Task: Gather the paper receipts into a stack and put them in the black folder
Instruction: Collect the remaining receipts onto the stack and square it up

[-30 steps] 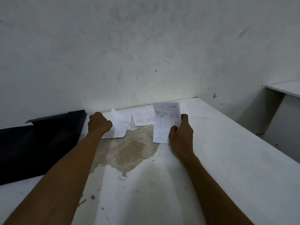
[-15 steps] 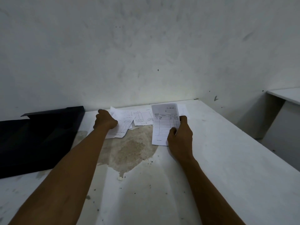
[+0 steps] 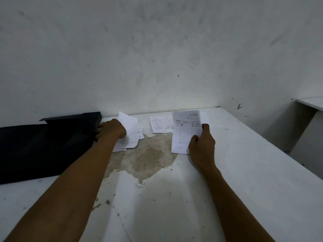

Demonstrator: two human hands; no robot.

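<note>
Head camera, looking down at a white worktop [image 3: 236,172] set against a scuffed wall: my right hand [image 3: 201,145] pinches a lined receipt [image 3: 185,131] by its lower right corner, thumb on the printed face and fingers curled behind, its far end lifted toward the wall. Another sheet edge peeks out just behind that receipt, though how many sheets I hold I cannot tell. My left hand [image 3: 111,130] is closed in a loose fist pressing down on a small pile of overlapping receipts [image 3: 132,135]; whether the fingers actually grip a sheet cannot be told. Between my two hands, nearer the wall, one more receipt [image 3: 161,124] lies flat and apart from both. Just outside my left hand, touching its knuckles, sits the black folder [image 3: 43,147], lying flat with a raised flap at its far edge. Between and just short of my hands the worktop's coating has peeled away, leaving a brownish bare patch [image 3: 145,158]
</note>
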